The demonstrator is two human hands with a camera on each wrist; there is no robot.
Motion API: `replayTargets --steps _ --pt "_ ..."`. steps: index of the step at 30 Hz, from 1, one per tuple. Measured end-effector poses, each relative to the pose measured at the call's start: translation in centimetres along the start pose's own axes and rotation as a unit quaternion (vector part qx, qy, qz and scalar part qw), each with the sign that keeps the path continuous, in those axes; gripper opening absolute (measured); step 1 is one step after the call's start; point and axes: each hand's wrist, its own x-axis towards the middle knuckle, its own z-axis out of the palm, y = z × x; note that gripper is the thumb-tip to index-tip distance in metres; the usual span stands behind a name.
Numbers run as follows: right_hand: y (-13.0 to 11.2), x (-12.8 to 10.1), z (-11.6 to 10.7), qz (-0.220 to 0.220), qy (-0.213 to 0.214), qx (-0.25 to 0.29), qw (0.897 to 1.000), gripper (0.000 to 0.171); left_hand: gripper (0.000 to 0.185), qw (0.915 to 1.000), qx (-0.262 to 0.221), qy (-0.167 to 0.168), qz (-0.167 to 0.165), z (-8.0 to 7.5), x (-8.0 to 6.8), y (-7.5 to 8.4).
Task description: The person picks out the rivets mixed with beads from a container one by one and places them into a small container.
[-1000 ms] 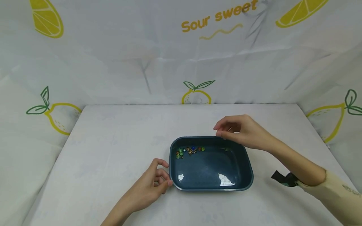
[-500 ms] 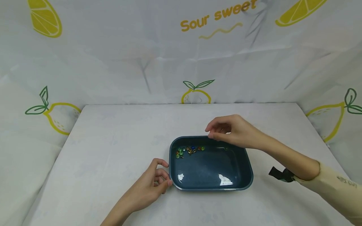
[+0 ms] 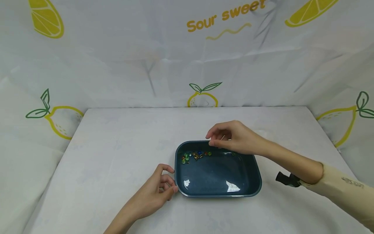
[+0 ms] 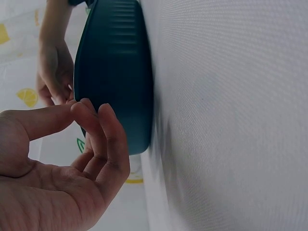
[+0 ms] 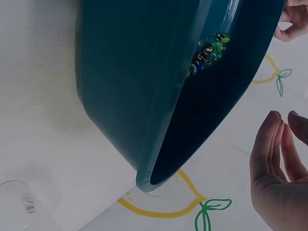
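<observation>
A dark teal plastic basin [image 3: 217, 172] with rounded corners stands on the white table. Glass marbles [image 3: 186, 157] in green, blue and amber lie along its back left side, with small gold-coloured pieces [image 3: 198, 156] among them. My left hand [image 3: 152, 191] is at the basin's left side, fingers loosely bent, thumb and fingertips against or close to its rim and wall. Above the back rim hovers my right hand [image 3: 233, 136], fingers gently curved. In the right wrist view a gap shows between right thumb and fingers, and nothing is visible there.
Behind the basin, a clear round item [image 5: 18, 204] lies on the table, largely hidden by the right forearm in the head view. A white lemon-printed cloth [image 3: 117, 65] hangs behind the table. A black strap [image 3: 287, 179] dangles from the right sleeve.
My right hand has moved left along the basin's back rim and slightly lower. The left hand, the basin and its contents have stayed where they were.
</observation>
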Motion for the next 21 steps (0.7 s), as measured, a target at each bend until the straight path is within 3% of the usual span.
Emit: replayTargets --steps 21 --pt "-0.6 1.3 2.1 0.01 -0.053 0.016 0.998 0.019 0.05 1.0 0.001 0.003 -0.004 0.0 0.0 0.1"
